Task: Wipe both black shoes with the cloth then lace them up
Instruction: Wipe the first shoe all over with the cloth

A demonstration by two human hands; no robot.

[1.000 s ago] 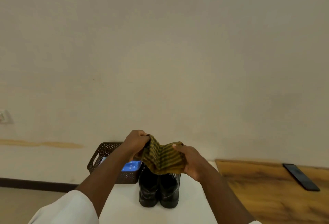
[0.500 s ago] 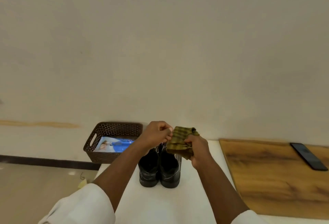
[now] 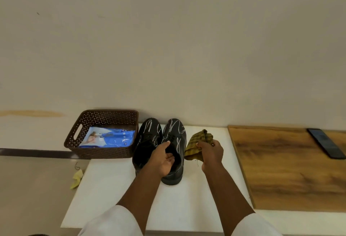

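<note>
Now your left hand [image 3: 164, 160] reaches into the right shoe [image 3: 175, 142], thumb on its tongue, fingers curled at the opening. Your right hand [image 3: 212, 153] bunches the cloth [image 3: 196, 145] just beside it. Both chalk-marked shoes stand together on the white table [image 3: 112, 189], left shoe [image 3: 148, 140] touching the basket [image 3: 104, 134].

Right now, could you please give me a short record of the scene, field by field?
Shoes: two black shoes side by side on the white table, white marks on both
Left hand: reaching into the right-side shoe's opening
Right hand: holds the yellow-green checked cloth beside the shoes
Basket: brown, left of the shoes, blue packet inside
Phone: on the wooden board at right
</note>
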